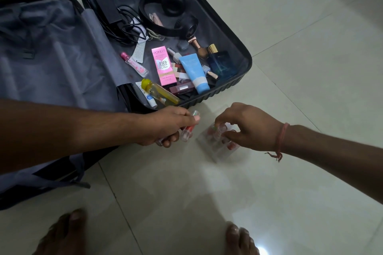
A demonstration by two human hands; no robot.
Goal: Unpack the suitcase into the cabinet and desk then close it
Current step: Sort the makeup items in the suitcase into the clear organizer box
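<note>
A black suitcase point(232, 87) lies open on the tiled floor, its grey-lined left half bare. The right half holds black headphones point(165, 12), cables point(126, 29), a pink BB cream box point(163, 66), a blue tube point(195, 72), a blue perfume bottle point(221, 64), a yellow bottle point(161, 93) and several small cosmetics. My left hand point(165, 127) grips small clear bottles with red contents point(187, 130) just in front of the suitcase. My right hand point(246, 125) pinches a small bottle over a clear plastic organiser point(215, 147) on the floor.
Glossy pale floor tiles point(290, 192) stretch to the right and front. My two bare feet point(62, 234) stand at the bottom edge. A grey strap point(62, 180) of the suitcase's left half hangs near my left arm.
</note>
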